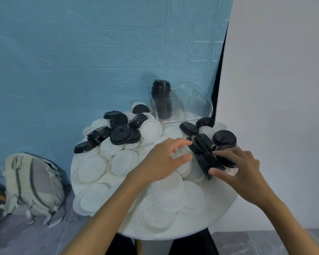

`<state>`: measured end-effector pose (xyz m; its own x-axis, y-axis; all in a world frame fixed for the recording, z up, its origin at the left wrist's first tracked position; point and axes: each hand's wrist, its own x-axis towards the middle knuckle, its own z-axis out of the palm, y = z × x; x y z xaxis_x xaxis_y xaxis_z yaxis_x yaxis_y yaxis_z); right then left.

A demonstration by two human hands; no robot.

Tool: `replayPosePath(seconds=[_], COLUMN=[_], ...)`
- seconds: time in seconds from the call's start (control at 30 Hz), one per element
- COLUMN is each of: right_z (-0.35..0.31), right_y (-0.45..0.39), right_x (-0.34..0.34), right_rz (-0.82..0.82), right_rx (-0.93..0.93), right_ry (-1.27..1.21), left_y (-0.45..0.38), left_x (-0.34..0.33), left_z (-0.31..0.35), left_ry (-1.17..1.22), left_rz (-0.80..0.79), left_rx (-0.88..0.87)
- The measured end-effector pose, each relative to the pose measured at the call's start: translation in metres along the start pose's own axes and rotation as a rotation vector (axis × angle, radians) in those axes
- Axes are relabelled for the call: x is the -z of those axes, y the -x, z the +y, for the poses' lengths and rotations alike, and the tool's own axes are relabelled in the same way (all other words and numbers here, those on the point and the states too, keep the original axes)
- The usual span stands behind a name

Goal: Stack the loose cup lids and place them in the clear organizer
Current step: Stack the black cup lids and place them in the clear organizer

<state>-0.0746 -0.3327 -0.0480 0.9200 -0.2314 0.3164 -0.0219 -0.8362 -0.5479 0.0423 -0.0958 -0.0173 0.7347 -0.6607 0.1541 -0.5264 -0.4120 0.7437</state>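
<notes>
Right hand (241,168): thumb and fingers pinch the near end of a leaning stack of black round plastic cup lids (205,153), held on edge at the right of the worktop. The stack's long axis runs from near right to far left, tilting toward the left hand.

Left hand (166,159): fingers spread and gently curled, holding nothing; fingertips just beside the stack's left face, seemingly ready to steady it. Both hands sit about equally close to the stack.

Clear ribbed plastic organizer (193,105): far of the hands, at the back right of the worktop, already holding one upright column of black lids (161,96). Judged: the held stack must travel away from the person and stand upright to go in beside that column.

Loose black lids (122,135): scattered far left. Loose white round lids (107,162): covering most of the round white worktop (226,205).

Room: blue textured backdrop (81,52), white wall right, a pale backpack (31,183) on the grey floor, left.
</notes>
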Motion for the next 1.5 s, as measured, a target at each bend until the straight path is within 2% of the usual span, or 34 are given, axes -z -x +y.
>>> replayPosePath(seconds=[0.23,0.47,0.7,0.87,1.03,1.17,1.5], right_z=[0.007,0.013,0.01,0.007,0.005,-0.001,-0.01], right_y=[0.008,0.008,0.004,0.006,0.007,0.006,-0.002], right_x=[-0.009,-0.009,-0.016,-0.017,-0.014,-0.014,-0.017], right_rz=[-0.028,-0.02,-0.032,-0.041,-0.08,-0.016,0.098], right_rx=[0.059,0.007,0.013,0.021,0.007,-0.002,-0.009], right_ry=[0.089,0.092,0.042,0.009,-0.151,-0.227,-0.31], left_y=[0.0,-0.006,-0.021,-0.031,-0.03,-0.029,-0.039], left_x=[-0.007,-0.008,-0.013,-0.016,-0.017,-0.017,-0.024], left_z=[0.005,0.009,0.019,0.016,0.012,0.007,0.004], left_ry=[-0.022,-0.066,-0.279,-0.353,-0.32,-0.223,-0.204], left_rz=[-0.03,-0.083,-0.167,-0.102,-0.027,0.026,0.232], left_rx=[-0.001,0.006,-0.071,-0.114,-0.127,-0.132,-0.233])
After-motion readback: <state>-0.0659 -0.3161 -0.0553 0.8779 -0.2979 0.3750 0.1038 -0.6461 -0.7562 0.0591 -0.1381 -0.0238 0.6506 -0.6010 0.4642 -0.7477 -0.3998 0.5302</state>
